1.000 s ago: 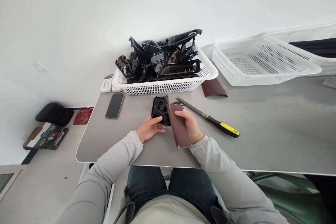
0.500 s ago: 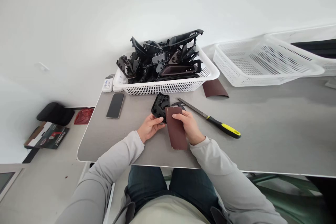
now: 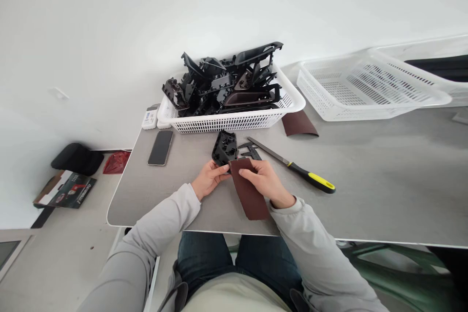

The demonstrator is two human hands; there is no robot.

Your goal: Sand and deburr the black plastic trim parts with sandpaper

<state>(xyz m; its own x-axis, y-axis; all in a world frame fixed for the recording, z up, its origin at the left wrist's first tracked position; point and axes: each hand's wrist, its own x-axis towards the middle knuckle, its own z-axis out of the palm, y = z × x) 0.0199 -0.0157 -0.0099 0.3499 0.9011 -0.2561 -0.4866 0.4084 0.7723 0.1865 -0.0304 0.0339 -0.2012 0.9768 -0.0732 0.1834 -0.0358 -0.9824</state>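
In the left hand [image 3: 210, 179], a plastic part [image 3: 224, 147]. On the table [image 3: 373, 175], left of it, a phone [image 3: 160, 147]; right, a caliper [image 3: 252, 152], then a file [image 3: 303, 173]. In the right hand [image 3: 268, 183], sandpaper [image 3: 250, 200]. Behind, a basket [image 3: 230, 124] with more parts [image 3: 219, 87].

No text readable. White box [image 3: 149, 119] on table [image 3: 383, 180]: small bluish print on its face, too tiny to make out. Carton [image 3: 69, 192] on floor [image 3: 73, 248]: pale lettering plus a red mark on dark side, too blurred to read; can't tell words, brand or numbers on either.
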